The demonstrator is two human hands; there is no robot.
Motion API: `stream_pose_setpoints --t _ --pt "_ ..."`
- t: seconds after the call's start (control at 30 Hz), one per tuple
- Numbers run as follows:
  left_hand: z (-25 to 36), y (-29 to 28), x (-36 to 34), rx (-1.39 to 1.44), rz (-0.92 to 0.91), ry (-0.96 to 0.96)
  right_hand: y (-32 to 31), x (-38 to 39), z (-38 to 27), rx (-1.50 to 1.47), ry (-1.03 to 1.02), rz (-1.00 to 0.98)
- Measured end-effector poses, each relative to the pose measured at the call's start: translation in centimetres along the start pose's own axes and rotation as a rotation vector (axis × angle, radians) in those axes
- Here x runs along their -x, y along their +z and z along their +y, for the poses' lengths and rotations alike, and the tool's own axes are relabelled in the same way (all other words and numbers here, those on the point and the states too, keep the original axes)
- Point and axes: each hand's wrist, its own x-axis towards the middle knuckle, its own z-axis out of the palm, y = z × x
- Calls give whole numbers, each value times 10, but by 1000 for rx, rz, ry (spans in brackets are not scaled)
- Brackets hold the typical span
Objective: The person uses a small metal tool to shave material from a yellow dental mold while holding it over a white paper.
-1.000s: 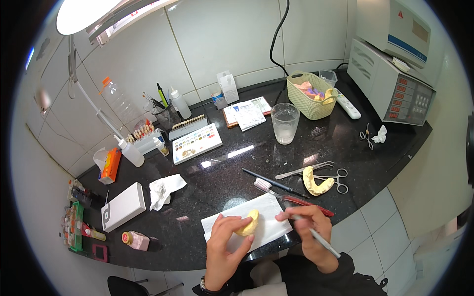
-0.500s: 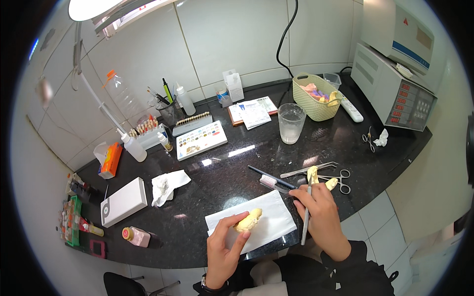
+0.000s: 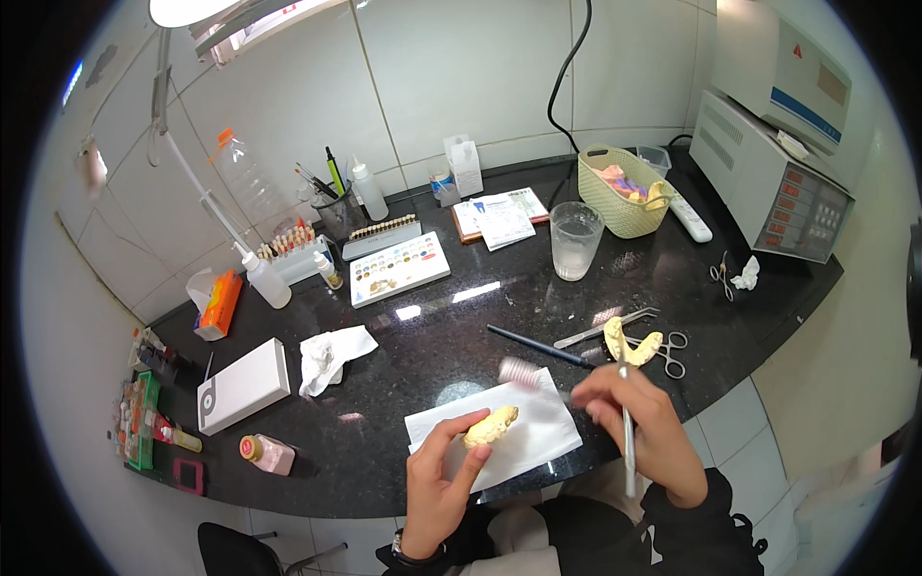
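Note:
My left hand [image 3: 444, 480] pinches a pale yellow plaster dental cast [image 3: 491, 428] between thumb and fingers, above a folded white paper towel [image 3: 519, 452]. To its right, my right hand [image 3: 645, 422] is closed on a toothbrush [image 3: 520, 372], whose bristle head is smeared by motion and points toward the cast without touching it. The same hand also keeps a slim metal instrument [image 3: 629, 451], which slants across its fingers. Just beyond that hand lies a second, horseshoe-shaped yellow cast [image 3: 618, 342], beside scissor-handled forceps [image 3: 676, 355].
Tweezers [image 3: 600, 329] and a dark blue stick [image 3: 538, 346] lie past the towel. Farther back stand a glass of water [image 3: 575, 252], a green basket [image 3: 619, 213] and a white palette [image 3: 400, 270]. At the left are a crumpled tissue [image 3: 331, 357], a white box [image 3: 244, 386] and a pink bottle [image 3: 269, 455].
My right hand has lifted the toothbrush off the counter and drawn it nearer, over the towel. The second cast is uncovered by the hand. My left hand still holds its cast.

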Motion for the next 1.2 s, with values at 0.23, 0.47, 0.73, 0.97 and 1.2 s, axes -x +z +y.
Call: stream_pose_setpoints --t 0.23,0.47,0.73,0.97,1.2 --pt "-3 1 1 76 -15 -47 -5 11 -5 -143 10 -214" --pt "2 1 0 56 -30 -54 -12 19 -2 -117 33 -231" --pt "1 0 0 59 -17 -49 -10 18 -9 -117 21 -167" --pt "2 1 1 65 -7 -29 -15 24 -12 -92 20 -182" --pt "3 0 1 55 -14 -31 -9 19 -12 -120 24 -180"
